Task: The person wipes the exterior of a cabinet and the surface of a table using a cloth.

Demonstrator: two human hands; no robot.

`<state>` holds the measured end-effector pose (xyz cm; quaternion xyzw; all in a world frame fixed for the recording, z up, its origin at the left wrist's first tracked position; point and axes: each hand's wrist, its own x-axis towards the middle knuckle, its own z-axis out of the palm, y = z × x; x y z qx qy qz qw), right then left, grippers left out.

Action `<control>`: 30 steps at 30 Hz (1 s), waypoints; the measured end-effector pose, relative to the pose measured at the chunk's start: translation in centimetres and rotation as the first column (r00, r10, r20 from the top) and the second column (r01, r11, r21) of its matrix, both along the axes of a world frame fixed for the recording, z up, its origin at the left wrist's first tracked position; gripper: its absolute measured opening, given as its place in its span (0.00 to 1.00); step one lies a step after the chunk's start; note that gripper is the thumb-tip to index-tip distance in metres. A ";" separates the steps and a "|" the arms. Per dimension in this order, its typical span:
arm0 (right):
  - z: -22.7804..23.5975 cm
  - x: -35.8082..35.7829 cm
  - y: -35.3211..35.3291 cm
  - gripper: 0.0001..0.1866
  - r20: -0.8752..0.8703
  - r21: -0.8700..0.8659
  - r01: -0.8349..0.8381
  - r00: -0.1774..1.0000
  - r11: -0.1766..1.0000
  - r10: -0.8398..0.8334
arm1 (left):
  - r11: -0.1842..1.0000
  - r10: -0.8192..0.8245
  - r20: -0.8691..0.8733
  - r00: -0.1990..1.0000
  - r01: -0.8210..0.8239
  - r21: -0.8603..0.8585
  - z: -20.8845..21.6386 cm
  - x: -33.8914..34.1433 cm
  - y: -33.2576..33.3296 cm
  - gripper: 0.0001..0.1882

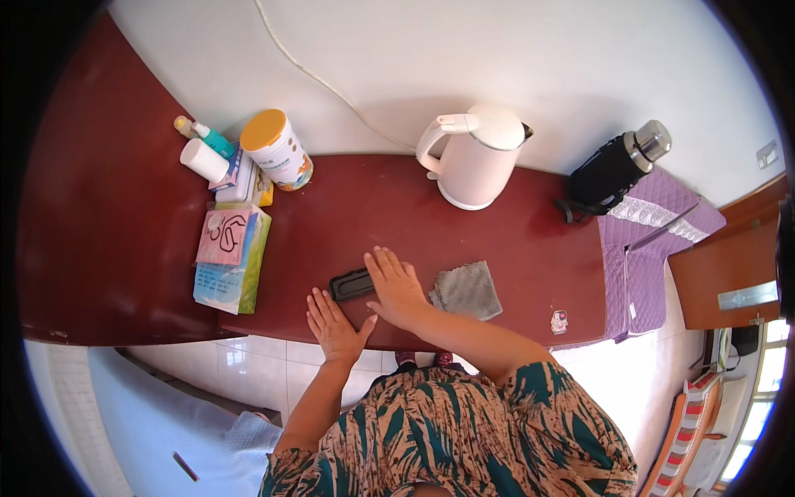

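A small black oblong object [352, 285] with a raised rim, perhaps a case, lies on the dark red table [364, 224] in front of me. My right hand [398, 287] is stretched out flat beside its right end and covers part of it. Just below its left end, my left hand [338, 331] lies with straight fingers near the table's front edge. I cannot tell whether either hand touches the black object. To the right of my right hand rests a folded grey cloth [469, 290]. Neither hand holds anything that I can see.
A white electric kettle [479, 166] stands at the back, with a black-sleeved thermos [609, 174] to its right. On the left are a tin with an orange lid [277, 151], a white cup [204, 161] and packets [240, 257]. A small sticker [560, 322] sits near the right front edge.
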<state>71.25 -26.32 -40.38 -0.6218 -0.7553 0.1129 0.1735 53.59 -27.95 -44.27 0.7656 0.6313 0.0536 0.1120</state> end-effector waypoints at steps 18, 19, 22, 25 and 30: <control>-3.4 15.2 -8.7 0.42 0.082 -0.009 0.458 0.887 0.889 -0.455 | 0.895 -0.439 0.450 0.778 0.425 0.139 2.0 7.5 -3.5 0.38; -3.7 16.7 -8.9 0.41 0.072 0.008 0.501 0.863 0.865 -0.500 | 0.892 -0.442 0.453 0.774 0.431 0.133 1.6 8.7 -3.3 0.36; -3.5 21.0 -10.0 0.40 0.094 -0.010 0.579 0.812 0.815 -0.576 | 0.891 -0.452 0.385 0.805 0.428 0.151 0.5 11.1 -1.9 0.35; -3.1 24.3 -11.7 0.39 0.124 0.029 0.622 0.775 0.783 -0.620 | 0.897 -0.441 0.354 0.825 0.392 0.204 0.2 13.3 -0.2 0.33; -3.0 25.0 -12.8 0.35 0.119 0.086 0.636 0.758 0.767 -0.642 | 0.941 -0.318 0.255 0.913 0.273 0.199 -1.6 16.6 1.6 0.31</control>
